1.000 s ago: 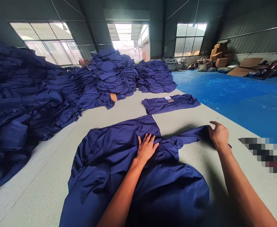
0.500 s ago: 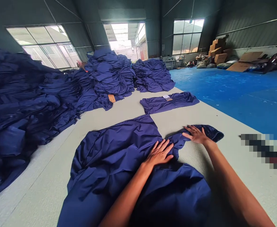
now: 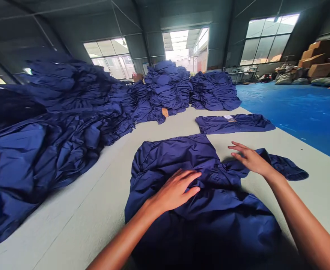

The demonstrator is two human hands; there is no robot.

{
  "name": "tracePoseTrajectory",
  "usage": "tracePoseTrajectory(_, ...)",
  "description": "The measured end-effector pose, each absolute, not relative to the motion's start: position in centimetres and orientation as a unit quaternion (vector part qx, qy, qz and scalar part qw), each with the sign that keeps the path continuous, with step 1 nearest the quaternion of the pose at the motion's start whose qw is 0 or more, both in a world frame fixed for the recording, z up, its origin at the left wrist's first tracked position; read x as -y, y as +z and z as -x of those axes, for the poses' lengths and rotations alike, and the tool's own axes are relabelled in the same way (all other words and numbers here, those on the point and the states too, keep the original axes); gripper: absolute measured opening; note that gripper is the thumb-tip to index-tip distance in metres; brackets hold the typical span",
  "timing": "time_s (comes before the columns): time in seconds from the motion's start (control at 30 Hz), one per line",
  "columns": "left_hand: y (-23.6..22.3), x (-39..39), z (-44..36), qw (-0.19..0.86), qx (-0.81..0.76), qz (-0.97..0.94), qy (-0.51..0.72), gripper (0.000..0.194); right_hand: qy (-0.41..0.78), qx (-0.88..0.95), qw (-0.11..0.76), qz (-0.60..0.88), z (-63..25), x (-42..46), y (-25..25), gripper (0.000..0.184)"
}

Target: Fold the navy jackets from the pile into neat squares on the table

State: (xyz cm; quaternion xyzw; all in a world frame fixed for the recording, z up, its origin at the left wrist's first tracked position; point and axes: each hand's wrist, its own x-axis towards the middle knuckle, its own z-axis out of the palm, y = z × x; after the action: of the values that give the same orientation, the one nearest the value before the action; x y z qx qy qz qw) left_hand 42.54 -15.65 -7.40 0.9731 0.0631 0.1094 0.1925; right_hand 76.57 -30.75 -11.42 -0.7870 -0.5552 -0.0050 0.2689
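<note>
A navy blue garment (image 3: 178,157) lies spread on the grey table (image 3: 97,195) in front of me. My left hand (image 3: 176,189) rests flat on the middle of the garment, fingers stretched out. My right hand (image 3: 249,157) lies open on the garment's sleeve (image 3: 285,167), which reaches out to the right. Neither hand grips the cloth. A folded navy garment with a white label (image 3: 234,123) lies farther back on the table.
Large heaps of navy garments (image 3: 55,123) fill the left side of the table, with more stacks (image 3: 187,88) at its far end. A blue floor (image 3: 300,108) runs along the right. Cardboard boxes (image 3: 319,58) stand at the back right.
My right hand let go of the sleeve end and slid left along the sleeve. My left hand shifted slightly on the garment. My view turned to the left.
</note>
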Motion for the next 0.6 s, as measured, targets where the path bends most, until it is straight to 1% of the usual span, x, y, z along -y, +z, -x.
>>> tracePoseTrajectory(0.07, -7.7, 14.8, -37.4, 0.170, -0.139, -0.968, 0.120, 0.046, 0.052, 0.620, 0.292, 0.727, -72.3, 29.9, -9.1, 0.052)
tracePoseTrajectory(0.13, -8.7, 14.6, -32.7, 0.160, -0.198, -0.959, 0.125, 0.052, 0.109, 0.663, 0.278, 0.686, -67.7, 29.2, -7.1, 0.052)
tracePoseTrajectory(0.27, -12.0, 15.9, -27.0, 0.167, -0.193, -0.963, 0.089, 0.079, 0.193, 0.738, 0.203, 0.614, -59.0, 26.8, -5.5, 0.055)
tracePoseTrajectory(0.3, -12.9, 16.3, -26.5, 0.165, -0.183, -0.966, 0.080, 0.083, 0.202, 0.753, 0.184, 0.598, -57.1, 25.8, -5.8, 0.057)
tracePoseTrajectory(0.33, -13.9, 16.5, -26.3, 0.163, -0.176, -0.968, 0.077, 0.083, 0.206, 0.768, 0.163, 0.584, -55.4, 24.6, -6.3, 0.061)
tracePoseTrajectory(0.4, -15.4, 16.7, -26.4, 0.169, -0.171, -0.967, 0.085, 0.070, 0.196, 0.795, 0.119, 0.561, -52.3, 22.1, -7.8, 0.067)
tracePoseTrajectory(0.47, -16.2, 16.3, -26.6, 0.202, -0.170, -0.959, 0.104, 0.047, 0.179, 0.804, 0.084, 0.561, -50.0, 19.7, -9.3, 0.070)
tracePoseTrajectory(0.5, -16.3, 16.0, -26.4, 0.229, -0.174, -0.950, 0.118, 0.037, 0.177, 0.806, 0.067, 0.560, -49.1, 18.7, -9.9, 0.068)
tracePoseTrajectory(0.53, -16.3, 15.6, -26.1, 0.259, -0.186, -0.938, 0.137, 0.032, 0.180, 0.809, 0.054, 0.556, -48.4, 17.9, -10.3, 0.064)
tracePoseTrajectory(0.6, -15.7, 14.6, -24.9, 0.311, -0.241, -0.897, 0.202, 0.030, 0.204, 0.820, 0.050, 0.533, -47.2, 16.5, -10.5, 0.054)
